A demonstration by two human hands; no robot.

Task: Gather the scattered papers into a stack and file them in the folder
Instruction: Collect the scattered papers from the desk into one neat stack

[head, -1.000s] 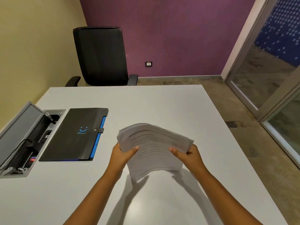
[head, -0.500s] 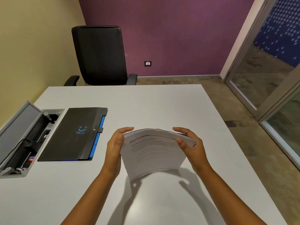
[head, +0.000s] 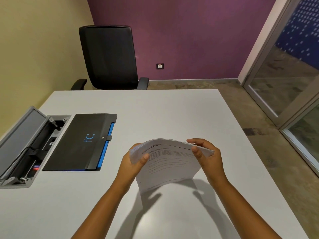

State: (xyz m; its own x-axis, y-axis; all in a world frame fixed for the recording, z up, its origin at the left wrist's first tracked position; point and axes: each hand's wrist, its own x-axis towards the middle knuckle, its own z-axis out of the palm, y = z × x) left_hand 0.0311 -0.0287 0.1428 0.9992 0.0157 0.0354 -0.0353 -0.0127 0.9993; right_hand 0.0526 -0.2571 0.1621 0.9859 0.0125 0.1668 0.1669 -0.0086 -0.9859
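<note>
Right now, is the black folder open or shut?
Shut. The black folder lies flat on the white table, flap closed over the front with its strap fastened; blue dividers show along its right edge.

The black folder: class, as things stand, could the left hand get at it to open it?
Probably not yet. The table between the left hand and the folder is bare, but that hand is gripping the paper stack.

Matt white paper stack (head: 169, 163); matt black folder (head: 77, 142); smooth, faintly glossy table (head: 155, 114).
</note>
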